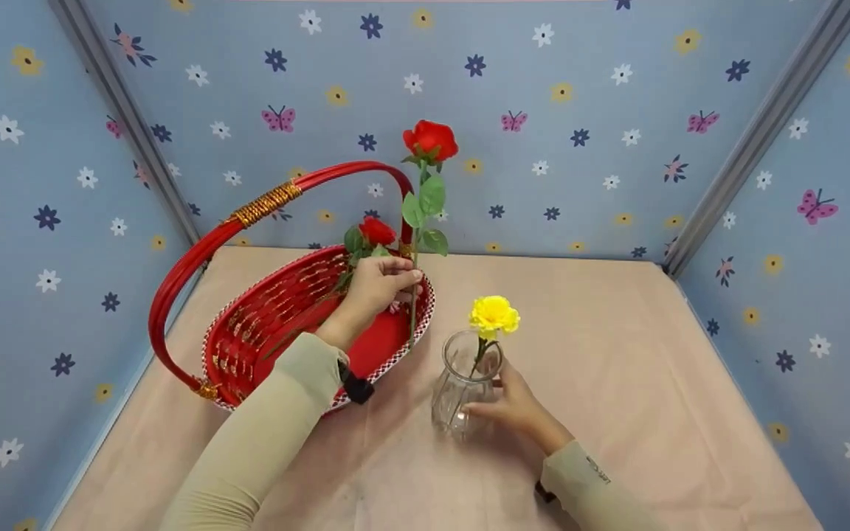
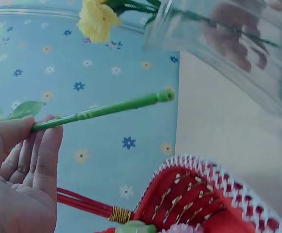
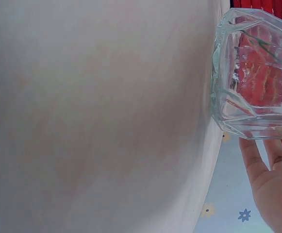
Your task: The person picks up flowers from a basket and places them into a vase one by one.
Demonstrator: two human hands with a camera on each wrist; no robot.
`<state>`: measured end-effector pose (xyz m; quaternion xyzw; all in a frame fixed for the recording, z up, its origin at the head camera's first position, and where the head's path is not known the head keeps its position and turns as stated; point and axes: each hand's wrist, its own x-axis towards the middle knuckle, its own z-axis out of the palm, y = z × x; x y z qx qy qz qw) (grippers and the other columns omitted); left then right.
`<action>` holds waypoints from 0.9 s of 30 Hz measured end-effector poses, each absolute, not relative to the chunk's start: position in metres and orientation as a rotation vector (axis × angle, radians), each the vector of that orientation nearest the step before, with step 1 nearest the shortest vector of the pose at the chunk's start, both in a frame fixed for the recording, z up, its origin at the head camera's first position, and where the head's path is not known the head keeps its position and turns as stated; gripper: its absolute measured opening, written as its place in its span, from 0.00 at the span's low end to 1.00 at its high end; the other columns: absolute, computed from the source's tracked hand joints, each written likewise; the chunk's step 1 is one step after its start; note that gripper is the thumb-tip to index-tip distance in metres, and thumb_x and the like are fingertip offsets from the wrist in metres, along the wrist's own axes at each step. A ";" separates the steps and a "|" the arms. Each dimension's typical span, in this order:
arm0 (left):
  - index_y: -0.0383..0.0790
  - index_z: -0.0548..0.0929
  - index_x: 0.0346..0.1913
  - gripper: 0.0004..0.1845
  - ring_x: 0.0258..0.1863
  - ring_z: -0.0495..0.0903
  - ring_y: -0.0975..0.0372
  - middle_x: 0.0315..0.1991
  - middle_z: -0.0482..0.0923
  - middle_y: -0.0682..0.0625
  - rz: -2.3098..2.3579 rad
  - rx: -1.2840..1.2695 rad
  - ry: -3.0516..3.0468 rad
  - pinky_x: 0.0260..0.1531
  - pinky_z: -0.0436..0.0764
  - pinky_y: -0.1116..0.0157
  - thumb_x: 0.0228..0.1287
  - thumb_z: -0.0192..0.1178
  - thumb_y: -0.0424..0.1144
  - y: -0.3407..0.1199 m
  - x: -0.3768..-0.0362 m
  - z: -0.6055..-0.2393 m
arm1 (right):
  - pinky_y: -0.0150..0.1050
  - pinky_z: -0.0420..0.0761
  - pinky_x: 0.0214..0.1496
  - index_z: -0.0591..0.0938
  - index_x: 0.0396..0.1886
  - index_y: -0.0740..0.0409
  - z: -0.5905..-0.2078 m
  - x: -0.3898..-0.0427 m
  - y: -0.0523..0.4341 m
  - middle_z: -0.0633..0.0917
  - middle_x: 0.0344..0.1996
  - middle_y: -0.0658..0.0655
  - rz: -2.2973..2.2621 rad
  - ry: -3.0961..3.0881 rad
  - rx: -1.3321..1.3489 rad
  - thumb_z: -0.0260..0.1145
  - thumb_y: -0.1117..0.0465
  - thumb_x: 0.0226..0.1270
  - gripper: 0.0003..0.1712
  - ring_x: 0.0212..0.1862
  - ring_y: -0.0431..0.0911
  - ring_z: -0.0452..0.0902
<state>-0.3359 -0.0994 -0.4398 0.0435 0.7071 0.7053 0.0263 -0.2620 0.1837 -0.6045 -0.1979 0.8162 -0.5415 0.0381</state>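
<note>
My left hand [image 1: 384, 284] pinches the green stem [image 2: 102, 110] of a long red rose [image 1: 431, 140] and holds it upright over the right end of a red woven basket [image 1: 248, 346]. The stem's lower end hangs free by the basket's rim [image 2: 213, 167]. A second red rose [image 1: 377, 231] lies in the basket behind that hand. My right hand [image 1: 513, 405] grips a clear glass vase [image 1: 465, 383] standing on the table, right of the basket. A yellow flower [image 1: 493, 316] stands in the vase [image 2: 228, 43]. In the right wrist view, my fingers [image 3: 272, 165] lie against the vase [image 3: 257, 77].
The basket has a tall red handle [image 1: 196, 258] wrapped with gold cord, arching to the left. A beige cloth covers the table [image 1: 617, 354]. Blue flowered walls [image 1: 580, 110] close in the back and both sides.
</note>
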 end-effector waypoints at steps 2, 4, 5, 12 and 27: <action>0.25 0.87 0.51 0.09 0.31 0.91 0.63 0.36 0.91 0.45 2.208 0.120 2.151 0.35 0.91 0.66 0.75 0.67 0.29 -0.095 -0.334 -0.439 | 0.63 0.77 0.74 0.59 0.85 0.66 -0.604 -0.262 0.184 0.73 0.76 0.74 -1.666 2.499 -0.614 0.90 0.57 0.52 0.67 0.75 0.64 0.72; 0.25 0.87 0.52 0.10 0.33 0.91 0.62 0.36 0.91 0.46 2.227 0.115 2.112 0.37 0.91 0.65 0.75 0.67 0.29 -0.091 -0.332 -0.438 | 0.63 0.76 0.74 0.59 0.85 0.66 -0.603 -0.261 0.184 0.73 0.76 0.74 -1.673 2.491 -0.608 0.90 0.57 0.51 0.68 0.75 0.64 0.72; 0.25 0.87 0.52 0.10 0.33 0.91 0.62 0.36 0.91 0.46 2.237 0.113 2.090 0.38 0.91 0.65 0.75 0.68 0.29 -0.089 -0.331 -0.438 | 0.64 0.76 0.74 0.59 0.85 0.66 -0.603 -0.260 0.184 0.73 0.76 0.74 -1.677 2.488 -0.604 0.90 0.57 0.51 0.68 0.75 0.65 0.72; 0.26 0.87 0.48 0.06 0.33 0.92 0.61 0.34 0.91 0.48 2.307 0.128 1.951 0.40 0.92 0.65 0.74 0.67 0.27 -0.076 -0.326 -0.438 | 0.65 0.76 0.74 0.61 0.85 0.65 -0.604 -0.260 0.184 0.76 0.73 0.74 -1.663 2.501 -0.592 0.89 0.56 0.52 0.66 0.73 0.65 0.74; 0.22 0.85 0.49 0.07 0.31 0.91 0.62 0.36 0.89 0.42 2.347 0.237 1.956 0.38 0.92 0.64 0.73 0.67 0.23 -0.058 -0.322 -0.450 | 0.60 0.78 0.73 0.58 0.86 0.65 -0.604 -0.261 0.184 0.76 0.76 0.69 -1.651 2.512 -0.573 0.89 0.58 0.52 0.68 0.73 0.62 0.74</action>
